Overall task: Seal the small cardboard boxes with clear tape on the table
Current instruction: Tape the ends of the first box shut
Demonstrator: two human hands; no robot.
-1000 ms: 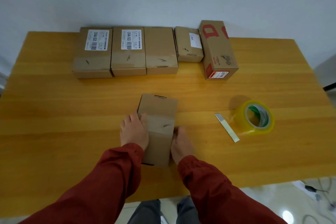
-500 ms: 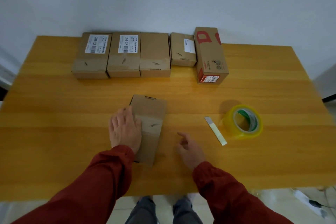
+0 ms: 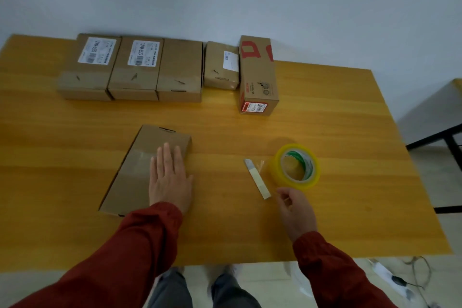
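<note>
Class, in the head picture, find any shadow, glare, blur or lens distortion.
Head view: the tape roll throws a faint round shadow on the table behind it; a pale sheen crosses the box beside the left hand; the table's edges splay outward, wide-angle distortion; label print on the far boxes is too soft to read.

a row of boxes (image 3: 155,70) lies behind the near box (image 3: 140,170); right of it, cutter (image 3: 257,179) beside tape roll (image 3: 296,165).
</note>
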